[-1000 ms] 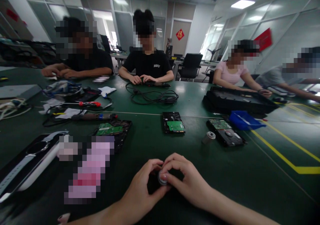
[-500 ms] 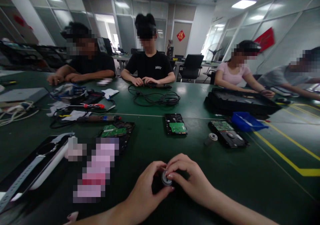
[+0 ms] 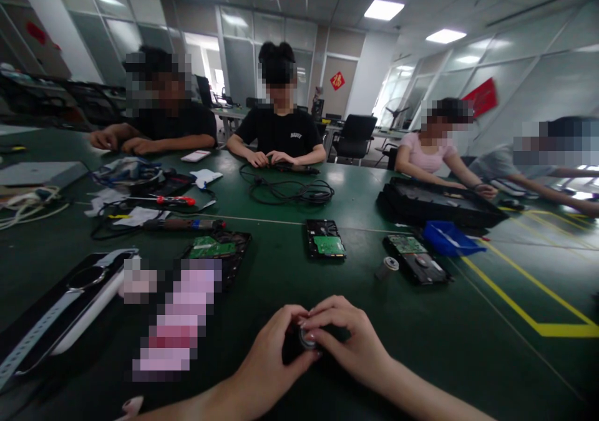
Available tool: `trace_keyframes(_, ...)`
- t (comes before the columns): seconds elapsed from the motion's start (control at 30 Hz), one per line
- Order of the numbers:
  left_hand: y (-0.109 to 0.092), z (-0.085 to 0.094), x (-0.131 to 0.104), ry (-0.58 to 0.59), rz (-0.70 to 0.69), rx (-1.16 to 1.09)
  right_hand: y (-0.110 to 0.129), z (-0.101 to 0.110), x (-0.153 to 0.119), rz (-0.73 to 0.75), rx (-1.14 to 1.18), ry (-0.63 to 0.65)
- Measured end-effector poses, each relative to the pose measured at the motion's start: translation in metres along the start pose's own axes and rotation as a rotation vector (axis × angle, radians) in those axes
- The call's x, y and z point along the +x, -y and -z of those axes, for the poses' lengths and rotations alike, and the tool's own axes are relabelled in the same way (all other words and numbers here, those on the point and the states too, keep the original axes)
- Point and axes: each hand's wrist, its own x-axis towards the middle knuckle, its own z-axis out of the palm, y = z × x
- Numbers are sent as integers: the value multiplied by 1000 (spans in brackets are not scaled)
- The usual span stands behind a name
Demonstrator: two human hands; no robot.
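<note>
My left hand curls its thumb and fingers around a small round metal part with a grey rim. From the right, my right hand pinches the top of the same part, its thumb and fingertips covering most of the face. The fingers hide the part's sides, so its exact kind cannot be made out. Ahead and to the right, a similar small metal cylinder with a pale round face stands on the table. Beside it lies a hard drive with a green circuit board.
Another hard drive lies ahead, and a third at left. A watch, a screwdriver, a corded tool, a blue bin and a black tray lie around. Several people sit across the green table.
My right fingers have shifted slightly over the round part and cover more of its face. My left hand keeps its hold. The whole view has tilted slightly up and right.
</note>
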Motion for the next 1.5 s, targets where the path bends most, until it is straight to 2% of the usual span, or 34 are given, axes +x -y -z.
trace_keyframes(0.2,-2,-1,-1,3,4,-10,2,6,4,94,-60,-61)
trace_keyframes(0.33,2,-1,1,10,10,33,-3,33,-8,-45,36,-131)
trace_keyframes(0.5,9,-1,2,45,8,82,-27,62,-52,-239,30,-51)
trace_keyframes(0.63,9,0,1,42,-10,117,-40,69,-75,-280,-63,-12)
trace_keyframes(0.9,4,2,1,52,-11,129,-41,74,-78,-315,-72,12)
trace_keyframes(1.07,5,1,2,45,-4,100,-21,67,-56,-305,11,-53)
trace_keyframes(1.23,9,-2,2,31,-31,89,7,37,-14,-160,77,-34)
trace_keyframes(1.37,12,-3,0,32,-28,75,11,14,5,-103,45,9)
trace_keyframes(1.5,11,-4,0,29,-20,63,7,6,8,-83,29,22)
